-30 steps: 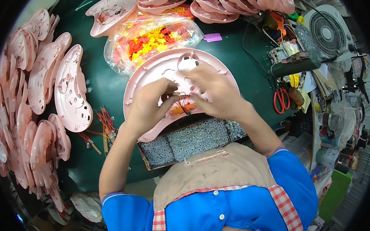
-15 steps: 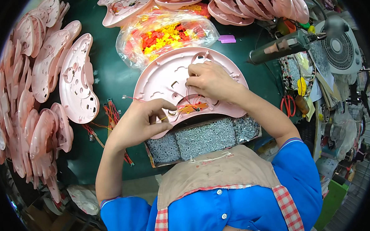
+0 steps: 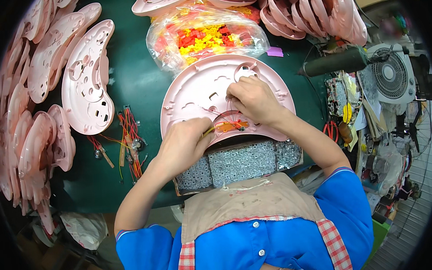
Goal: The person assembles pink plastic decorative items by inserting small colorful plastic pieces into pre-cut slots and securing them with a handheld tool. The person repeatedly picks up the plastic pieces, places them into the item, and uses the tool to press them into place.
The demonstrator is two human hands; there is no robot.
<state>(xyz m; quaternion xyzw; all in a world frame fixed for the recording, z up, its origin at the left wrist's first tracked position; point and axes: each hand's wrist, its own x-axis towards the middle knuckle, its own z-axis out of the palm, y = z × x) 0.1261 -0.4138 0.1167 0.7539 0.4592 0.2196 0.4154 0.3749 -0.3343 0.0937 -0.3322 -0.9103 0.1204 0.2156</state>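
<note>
A pink crescent-shaped plastic shell (image 3: 189,90) lies hollow side up in front of me. On its inner curve sits a small orange circuit board (image 3: 230,126) with red, yellow and dark wires. My left hand (image 3: 184,142) is closed at the shell's lower left, with a yellow wire (image 3: 208,131) running out from its fingertips. Above the board, my right hand (image 3: 254,101) pinches thin wires (image 3: 230,105) that rise from it; its fingertips are partly hidden. Just below the shell, a shallow box of small metal screws (image 3: 242,163) stands close to my apron.
Wired boards with red leads (image 3: 128,139) lie on the green table (image 3: 135,80) to the left. Stacked pink shells (image 3: 86,83) fill the left side, more (image 3: 312,12) the far right. A clear bag of red and yellow pieces (image 3: 206,40) lies behind. A dark green tool (image 3: 334,64) hangs right, near a fan (image 3: 392,72).
My left hand has moved right and its fingers have closed in beside the board. The right hand stays over the shell, pinching the wires. The whole view has shifted slightly.
</note>
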